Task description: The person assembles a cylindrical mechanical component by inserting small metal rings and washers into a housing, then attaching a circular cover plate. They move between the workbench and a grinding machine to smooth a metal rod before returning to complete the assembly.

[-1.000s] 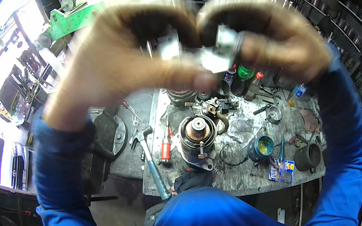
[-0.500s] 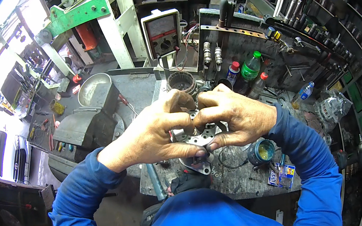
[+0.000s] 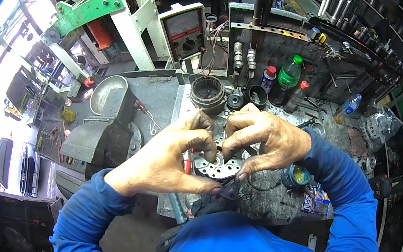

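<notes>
In front of my chest, above the bench, is a silver metal part (image 3: 218,169) with round holes, which looks like an alternator's rectifier plate. My left hand (image 3: 177,155) grips its left side, fingers curled over the far edge and thumb along the near edge. From the other side, my right hand (image 3: 268,139) pinches it with bent fingers and thumb. The fingertips meet close together over its middle and hide its far portion. A red handle (image 3: 187,162) shows just beside my left fingers. Past my hands stands a round stator ring (image 3: 208,95) with windings inside.
A grease tub (image 3: 295,176) and a blue card package (image 3: 315,200) lie at the near right. Bottles, among them a green one (image 3: 289,75), and a spray can (image 3: 268,79) stand farther back. A meter (image 3: 185,33) rises behind the stator; a grinder-like machine (image 3: 96,139) sits left.
My hands have moved slightly apart and lower, and more of the metal part's perforated face shows. The red handle has come into sight. The whole view has shifted a little.
</notes>
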Tool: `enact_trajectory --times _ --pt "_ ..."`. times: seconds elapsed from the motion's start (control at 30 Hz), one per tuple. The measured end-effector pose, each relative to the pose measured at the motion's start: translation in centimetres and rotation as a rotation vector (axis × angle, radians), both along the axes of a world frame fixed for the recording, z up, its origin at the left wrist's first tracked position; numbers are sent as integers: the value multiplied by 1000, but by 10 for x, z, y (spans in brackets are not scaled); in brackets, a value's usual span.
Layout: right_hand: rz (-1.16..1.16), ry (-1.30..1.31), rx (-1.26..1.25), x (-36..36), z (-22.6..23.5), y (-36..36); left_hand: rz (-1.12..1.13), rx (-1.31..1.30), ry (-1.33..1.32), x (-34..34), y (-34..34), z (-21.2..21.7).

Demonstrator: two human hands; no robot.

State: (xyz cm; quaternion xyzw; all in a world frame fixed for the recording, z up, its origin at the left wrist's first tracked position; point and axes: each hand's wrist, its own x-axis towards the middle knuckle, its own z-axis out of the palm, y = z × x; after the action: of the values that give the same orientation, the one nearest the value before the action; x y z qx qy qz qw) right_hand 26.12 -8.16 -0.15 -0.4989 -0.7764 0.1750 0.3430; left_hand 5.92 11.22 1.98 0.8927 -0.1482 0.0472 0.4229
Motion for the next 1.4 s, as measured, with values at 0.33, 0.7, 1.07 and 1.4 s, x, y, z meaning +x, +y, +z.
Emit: enact_trajectory --times 0.33,0.7,1.07,1.4 --pt "-42 77 30 2 -11 -7 -107 -2 -52 5 11 -6" --pt "-139 41 53 -8 -15 -15 -159 218 -325 -2 22 -15" --pt "-149 66 -5 -12 -5 -17 -11 199 -614 -8 9 -50" --pt "-193 48 52 -17 -13 -21 121 139 -737 -10 -3 -70"
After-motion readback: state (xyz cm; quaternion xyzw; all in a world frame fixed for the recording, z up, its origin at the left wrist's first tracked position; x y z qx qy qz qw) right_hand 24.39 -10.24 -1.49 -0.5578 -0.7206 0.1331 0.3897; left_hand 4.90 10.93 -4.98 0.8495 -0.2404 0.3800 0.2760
